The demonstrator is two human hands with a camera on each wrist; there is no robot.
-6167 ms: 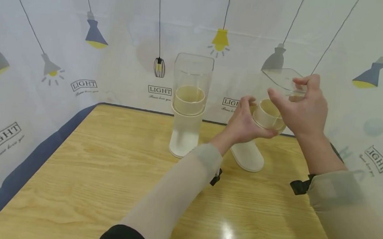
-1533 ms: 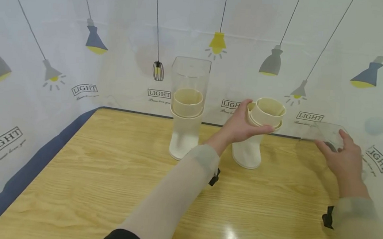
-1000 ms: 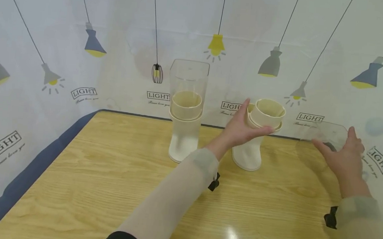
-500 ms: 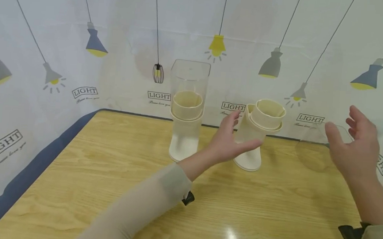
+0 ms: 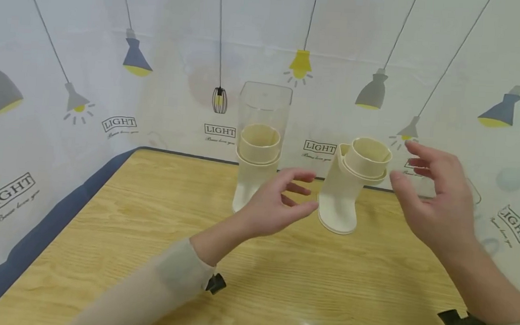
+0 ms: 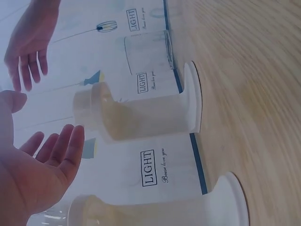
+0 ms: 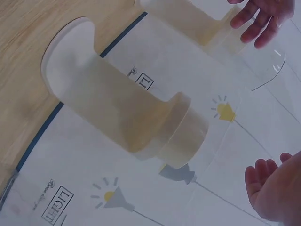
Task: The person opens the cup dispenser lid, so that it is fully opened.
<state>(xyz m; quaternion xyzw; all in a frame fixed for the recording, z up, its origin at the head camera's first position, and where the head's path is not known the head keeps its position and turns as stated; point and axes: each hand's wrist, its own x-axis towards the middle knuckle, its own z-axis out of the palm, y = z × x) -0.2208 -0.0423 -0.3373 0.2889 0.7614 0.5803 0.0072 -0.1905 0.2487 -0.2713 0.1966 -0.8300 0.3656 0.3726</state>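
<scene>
Two cream dispenser-like stands rise from flat rounded feet and have ring-shaped tops. The left stand (image 5: 258,155) carries a tall clear container (image 5: 265,100); my left hand (image 5: 280,203) hides part of its lower body. The right stand (image 5: 343,187) has a bare ring on top. My left hand hovers between the stands, fingers relaxed, holding nothing. To the right of the bare ring, my right hand (image 5: 441,201) is raised with fingers loosely bent and nothing in them. Behind it, a second clear container (image 6: 148,52) rests on the table, mostly hidden in the head view.
A wooden table (image 5: 116,253) with a dark blue back edge bears the stands. Behind it hangs a white cloth (image 5: 173,38) printed with lamps and the word LIGHT, close to the stands.
Earlier, my right hand lifted the clear container off the right stand and set it down at right. Both hands have since let go; the left moved left and nearer, the right moved left.
</scene>
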